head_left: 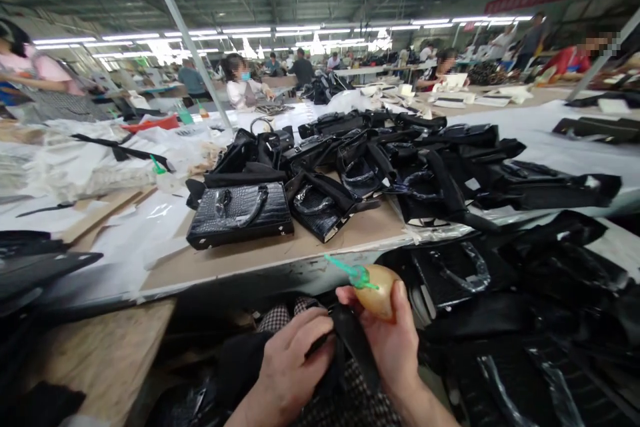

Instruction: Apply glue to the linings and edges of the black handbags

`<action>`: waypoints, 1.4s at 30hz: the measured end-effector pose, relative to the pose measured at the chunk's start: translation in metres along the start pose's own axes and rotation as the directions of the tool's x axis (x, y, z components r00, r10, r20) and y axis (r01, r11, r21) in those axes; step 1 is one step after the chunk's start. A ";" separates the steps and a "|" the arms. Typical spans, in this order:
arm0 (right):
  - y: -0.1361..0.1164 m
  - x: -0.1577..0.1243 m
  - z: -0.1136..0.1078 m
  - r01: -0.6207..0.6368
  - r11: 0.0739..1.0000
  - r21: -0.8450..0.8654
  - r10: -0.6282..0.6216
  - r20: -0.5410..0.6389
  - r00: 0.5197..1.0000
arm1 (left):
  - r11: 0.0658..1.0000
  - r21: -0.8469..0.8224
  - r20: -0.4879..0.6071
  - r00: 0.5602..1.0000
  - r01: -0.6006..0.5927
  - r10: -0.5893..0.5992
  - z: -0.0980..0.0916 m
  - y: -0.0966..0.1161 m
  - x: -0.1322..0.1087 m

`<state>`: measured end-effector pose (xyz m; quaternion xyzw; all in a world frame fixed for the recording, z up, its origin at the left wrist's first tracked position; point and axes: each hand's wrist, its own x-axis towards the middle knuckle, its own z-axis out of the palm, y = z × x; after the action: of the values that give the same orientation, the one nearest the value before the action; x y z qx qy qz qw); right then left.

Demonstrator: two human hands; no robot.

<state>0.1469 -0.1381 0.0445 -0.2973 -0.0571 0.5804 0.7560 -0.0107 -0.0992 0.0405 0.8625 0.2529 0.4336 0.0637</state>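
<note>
My right hand (pixel 395 340) is wrapped round a yellowish squeeze bottle (pixel 383 290) with a green nozzle that points up and left. Close beside it, my left hand (pixel 295 353) is closed on the edge of a black fabric piece (pixel 353 340) above my lap. What lies under my left fingers is partly hidden. On the table edge in front stands a black crocodile-pattern handbag (pixel 240 213) with plastic-wrapped handles. A second black handbag (pixel 323 207) leans to its right.
More black bags pile up across the table (pixel 200 270) and at my right side (pixel 465 273). A wooden board (pixel 110 353) juts in at lower left. Another bottle with a green tip (pixel 167 180) stands among white sheets. A metal pole (pixel 190 40) rises behind; several people work farther back.
</note>
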 end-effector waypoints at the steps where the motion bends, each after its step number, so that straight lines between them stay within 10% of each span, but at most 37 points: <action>1: 0.003 0.002 0.003 0.017 1.000 0.012 -0.017 -0.008 1.000 | 0.999 0.027 -0.037 0.998 -0.041 0.042 0.001 -0.001 0.000; 8: 0.019 0.007 0.015 0.073 0.997 -0.018 -0.075 -0.116 0.990 | 0.919 0.036 0.191 0.906 -0.392 0.378 -0.001 -0.005 0.006; 13: -0.001 0.000 0.007 0.114 0.992 -0.062 -0.115 -0.006 0.993 | 0.974 -0.183 0.271 0.945 -0.134 0.181 -0.017 -0.016 0.010; 23: -0.103 -0.016 -0.078 -0.014 0.786 -0.618 -0.040 -0.073 0.997 | 0.892 -0.377 0.286 0.947 0.251 -0.146 -0.046 -0.076 0.022; 32: -0.101 -0.008 -0.129 -0.116 0.441 -0.890 0.019 -0.120 0.993 | 0.891 -0.429 0.199 0.978 0.148 -0.067 -0.033 -0.046 0.002; 42: -0.088 0.008 -0.126 0.026 0.193 -0.981 -0.040 0.018 0.999 | 0.867 -0.473 0.211 0.976 0.157 -0.061 -0.027 -0.037 0.004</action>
<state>0.2782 -0.1920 -0.0156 -0.7116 -0.4144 0.3942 0.4080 -0.0441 -0.0679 0.0482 0.8401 0.1767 0.3949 0.3270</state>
